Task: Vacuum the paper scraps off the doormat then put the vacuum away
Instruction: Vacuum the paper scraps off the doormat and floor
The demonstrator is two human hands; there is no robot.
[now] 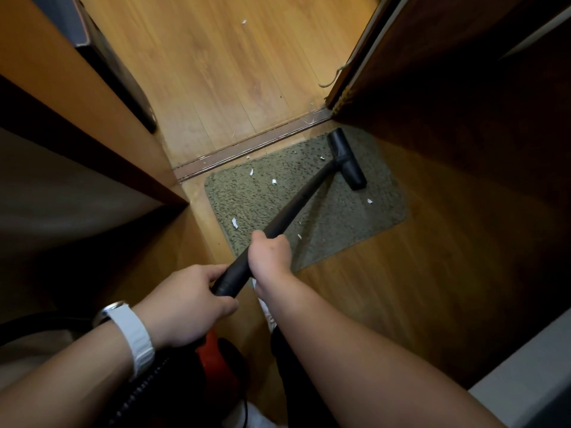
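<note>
While the black floor head [346, 159] sits on the far right part of the doormat [355, 217], both grips are closed round the vacuum's wand [298, 205], which runs slantwise across the doormat from its near edge to the head. The right grip [270, 253] wraps the tube from above, over the doormat's near edge. The left grip [185, 304], a white strap [136, 338] on its wrist, curls fingers and thumb round the thicker end of the tube, just short of the doormat. The red and black vacuum body [213, 356] lies nearer the person than the doormat, partly hidden by the left forearm, with a ribbed hose [139, 393] beside it.

Paper scraps [234, 223] dot the doormat: several left of the wand, one just beside the head, one right of the wand. A stray bit [244, 22] lies on the wooden floor well beyond the doormat, past the metal threshold strip [247, 146] along its far edge.

The wand looks stiff and light, so the two-handed hold seems apt: the hind grip steers, the fore grip presses down. The scraps are thin and should lift readily, though the shaggy pile may snag them. The doormat is soft and may ruck up or slide on the smooth boards. The body is likely the heavy part; its handle is not visible.
</note>
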